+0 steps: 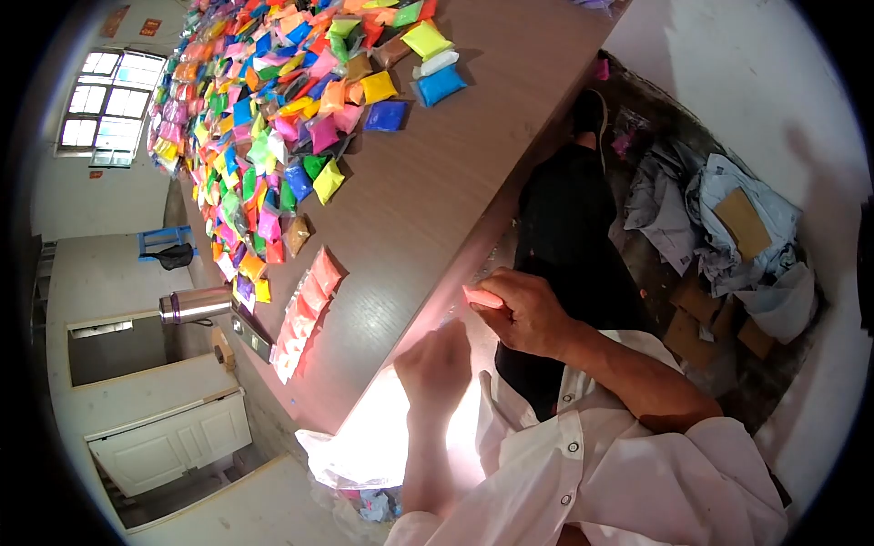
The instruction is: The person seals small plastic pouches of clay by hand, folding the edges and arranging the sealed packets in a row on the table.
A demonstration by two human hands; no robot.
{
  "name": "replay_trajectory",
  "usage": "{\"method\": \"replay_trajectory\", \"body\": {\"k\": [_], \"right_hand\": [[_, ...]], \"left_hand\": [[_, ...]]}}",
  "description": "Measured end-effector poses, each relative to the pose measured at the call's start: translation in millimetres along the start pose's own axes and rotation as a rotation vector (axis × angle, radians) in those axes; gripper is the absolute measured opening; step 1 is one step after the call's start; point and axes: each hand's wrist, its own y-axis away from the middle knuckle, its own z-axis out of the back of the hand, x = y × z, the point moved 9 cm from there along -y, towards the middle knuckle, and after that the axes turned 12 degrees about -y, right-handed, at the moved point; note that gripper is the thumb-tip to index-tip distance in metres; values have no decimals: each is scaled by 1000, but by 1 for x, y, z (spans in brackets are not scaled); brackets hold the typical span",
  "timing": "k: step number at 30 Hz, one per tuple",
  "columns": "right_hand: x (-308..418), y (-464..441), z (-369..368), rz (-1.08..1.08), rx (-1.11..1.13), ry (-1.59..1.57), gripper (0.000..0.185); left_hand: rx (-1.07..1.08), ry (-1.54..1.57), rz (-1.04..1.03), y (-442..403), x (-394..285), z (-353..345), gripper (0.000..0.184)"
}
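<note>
My right hand (523, 311) is closed in a pinch around a small salmon-pink packet (482, 297), whose end sticks out past the thumb and fingers. My left hand (435, 362) is beside it, near the table edge, with its back towards me in strong sunlight. Its fingers are hidden, so I cannot see whether it holds anything. A clear plastic bag (350, 460) lies below the left hand, partly washed out by glare. On the table, a row of salmon-pink packets (308, 308) lies in an overlapping line.
A large heap of colourful packets (273, 109) covers the far side of the brown table (428, 182). A steel flask (196, 305) stands near the table's left edge. Crumpled plastic sacks (669, 205) and cardboard pieces (696, 309) lie on the floor by my leg.
</note>
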Motion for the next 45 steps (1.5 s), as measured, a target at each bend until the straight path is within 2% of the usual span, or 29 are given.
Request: {"method": "replay_trajectory", "body": {"k": [2,5,11,18,23,35,39,45], "right_hand": [[-4,2,1,-14,-1,-11,23],[-3,1,0,-28,2,-20,24],[-2,1,0,-24,13,-5,25],[0,0,-2,-18,36,10,25],[0,1,-2,-18,45,29,24],[1,0,-3,-2,39,22,22],[1,1,-2,10,24,13,21],[0,0,-3,15,19,-3,21]], "left_hand": [[60,85,-29,4,-7,-5,5],[-23,63,14,3,-1,3,5],[26,122,50,0,-3,-2,6],[83,59,84,-11,-6,-7,9],[22,70,12,-10,-10,-4,6],[-8,64,75,-10,2,-7,7],[43,51,55,-8,-3,-6,6],[2,103,49,-11,-4,-5,3]]}}
